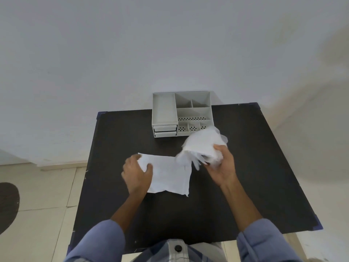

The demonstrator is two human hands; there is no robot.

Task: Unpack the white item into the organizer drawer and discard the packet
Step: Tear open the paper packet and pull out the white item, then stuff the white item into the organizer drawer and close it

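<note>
I see the left hand (137,173) pinching the flat packet (170,174) on the worktop (245,167). Right hand (221,163) fingers (219,148) clasp the white item (202,144) — blurred, near the organizer (181,114).

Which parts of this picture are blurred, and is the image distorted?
Head view: the white bundle in the right hand is smeared by motion blur, while the organizer is sharp; the flat packet under the left hand is fairly clear; the wide lens bends the table edges outward.
</note>
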